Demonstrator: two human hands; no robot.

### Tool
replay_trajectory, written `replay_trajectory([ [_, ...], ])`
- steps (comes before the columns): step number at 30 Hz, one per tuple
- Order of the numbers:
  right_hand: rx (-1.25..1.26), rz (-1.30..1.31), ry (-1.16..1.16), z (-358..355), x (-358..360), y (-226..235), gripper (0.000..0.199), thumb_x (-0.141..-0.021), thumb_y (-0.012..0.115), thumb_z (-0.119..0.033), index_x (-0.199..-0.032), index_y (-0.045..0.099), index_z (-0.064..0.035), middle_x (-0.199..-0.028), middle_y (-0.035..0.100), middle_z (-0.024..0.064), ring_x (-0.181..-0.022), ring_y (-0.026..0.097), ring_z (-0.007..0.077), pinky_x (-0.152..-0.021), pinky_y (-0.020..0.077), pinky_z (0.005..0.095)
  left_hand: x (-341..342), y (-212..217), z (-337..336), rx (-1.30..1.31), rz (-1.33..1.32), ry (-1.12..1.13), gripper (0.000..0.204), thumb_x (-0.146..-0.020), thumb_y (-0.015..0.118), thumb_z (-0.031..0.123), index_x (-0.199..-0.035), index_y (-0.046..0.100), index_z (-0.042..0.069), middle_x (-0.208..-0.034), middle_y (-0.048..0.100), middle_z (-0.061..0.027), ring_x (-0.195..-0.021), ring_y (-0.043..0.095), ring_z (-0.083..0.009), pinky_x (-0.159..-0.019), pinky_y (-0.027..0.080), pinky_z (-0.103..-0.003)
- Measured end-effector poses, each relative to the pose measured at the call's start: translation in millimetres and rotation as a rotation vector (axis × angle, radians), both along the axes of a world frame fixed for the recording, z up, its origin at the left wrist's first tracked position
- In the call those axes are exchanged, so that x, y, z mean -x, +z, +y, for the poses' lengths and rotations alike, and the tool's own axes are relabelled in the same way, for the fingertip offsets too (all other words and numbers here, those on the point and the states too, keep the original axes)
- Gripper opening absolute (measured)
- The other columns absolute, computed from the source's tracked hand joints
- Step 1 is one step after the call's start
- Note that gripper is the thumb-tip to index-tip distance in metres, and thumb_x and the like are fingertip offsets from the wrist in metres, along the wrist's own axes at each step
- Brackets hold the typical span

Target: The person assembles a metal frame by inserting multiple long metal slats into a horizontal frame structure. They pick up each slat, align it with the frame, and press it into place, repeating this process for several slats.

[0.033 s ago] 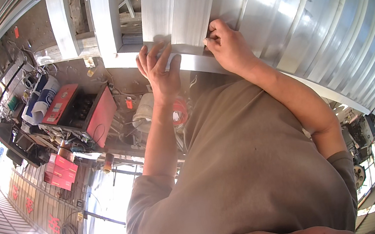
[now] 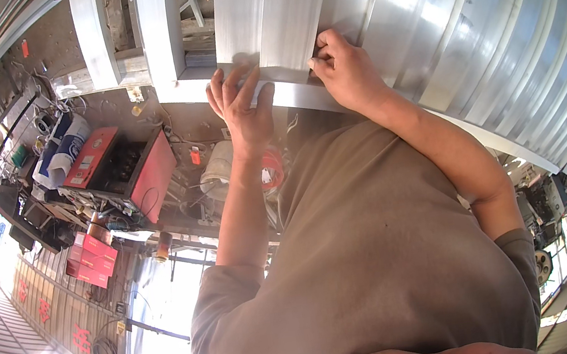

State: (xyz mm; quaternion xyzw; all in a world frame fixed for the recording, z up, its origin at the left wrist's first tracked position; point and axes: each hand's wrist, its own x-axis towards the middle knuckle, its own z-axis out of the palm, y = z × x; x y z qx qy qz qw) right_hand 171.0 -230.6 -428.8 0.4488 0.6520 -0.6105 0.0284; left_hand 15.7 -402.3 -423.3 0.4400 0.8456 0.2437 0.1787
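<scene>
Long silvery metal profiles lie side by side in front of me, their near ends over a pale metal rail (image 2: 300,94). My left hand (image 2: 242,108) is at the near end of a flat, broad profile (image 2: 242,18), fingers apart and bent over the end, holding nothing. To its right, my right hand (image 2: 348,70) is closed, thumb and curled fingers pinched together by the right edge of the neighbouring profile (image 2: 291,22). Whatever lies between those fingertips is too small or hidden to tell. Further right, more shiny ribbed profiles (image 2: 421,17) continue.
Left of me stand a red open-topped machine (image 2: 155,178), blue-and-white rolls (image 2: 63,147) and red boxes (image 2: 92,260). A pale bucket (image 2: 219,175) sits below, beyond my left forearm. Two separate metal bars (image 2: 160,27) (image 2: 94,37) span the frame at upper left.
</scene>
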Motion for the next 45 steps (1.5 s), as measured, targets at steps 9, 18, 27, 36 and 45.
replay_trajectory([
  [9, -0.021, 0.004, -0.034, -3.5, 4.0, -1.6, 0.028, -0.098, 0.070, -0.013, -0.119, 0.056, -0.0009, -0.095, 0.074, 0.0194, -0.089, 0.073, 0.0395, -0.077, 0.0573, 0.0470, 3.9, -4.1, -1.3, -0.010, 0.001, 0.012, 0.039, -0.085, 0.083, 0.016, -0.124, 0.077, 0.013, -0.131, 0.066, -0.0051, -0.136, 0.045, -0.0383, -0.121, 0.026, -0.053],
  [18, -0.071, -0.018, -0.021, -3.8, 7.0, 1.8, 0.027, -0.098, 0.072, -0.014, -0.117, 0.057, -0.0019, -0.093, 0.073, 0.0172, -0.087, 0.073, 0.0365, -0.076, 0.0571, 0.0464, 3.9, -1.1, -0.3, 0.011, 0.016, 0.021, 0.037, -0.086, 0.081, 0.016, -0.122, 0.077, 0.012, -0.128, 0.068, -0.0053, -0.136, 0.046, -0.0393, -0.121, 0.026, -0.053],
  [27, -0.076, -0.070, 0.071, 0.1, 10.2, 13.5, 0.026, -0.099, 0.073, -0.019, -0.108, 0.059, 0.0015, -0.087, 0.074, 0.0168, -0.082, 0.074, 0.0335, -0.072, 0.0567, 0.0432, -3.0, -5.8, 1.7, 0.054, -0.020, 0.053, 0.057, -0.082, 0.087, 0.031, -0.134, 0.068, 0.016, -0.143, 0.057, -0.0016, -0.151, 0.031, -0.0396, -0.126, 0.014, -0.059],
  [36, -0.012, -0.141, 0.120, 7.5, 12.1, 19.0, 0.023, -0.100, 0.071, -0.018, -0.104, 0.059, 0.0000, -0.089, 0.074, 0.0133, -0.082, 0.075, 0.0272, -0.071, 0.0561, 0.0395, -11.3, 4.5, 11.9, 0.051, 0.053, 0.050, 0.059, -0.080, 0.088, 0.038, -0.128, 0.066, 0.011, -0.136, 0.061, -0.0061, -0.143, 0.036, -0.0430, -0.123, 0.019, -0.060],
  [45, -0.011, -0.015, -0.014, 17.7, -38.2, 38.0, 0.018, -0.102, 0.070, -0.018, -0.111, 0.066, -0.0027, -0.088, 0.074, 0.0082, -0.080, 0.073, 0.0173, -0.073, 0.0565, 0.0344, -19.0, 14.3, 18.4, 0.126, 0.082, 0.045, 0.077, -0.085, 0.084, 0.041, -0.150, 0.054, 0.010, -0.149, 0.057, -0.0115, -0.149, 0.039, -0.0417, -0.126, 0.013, -0.063],
])
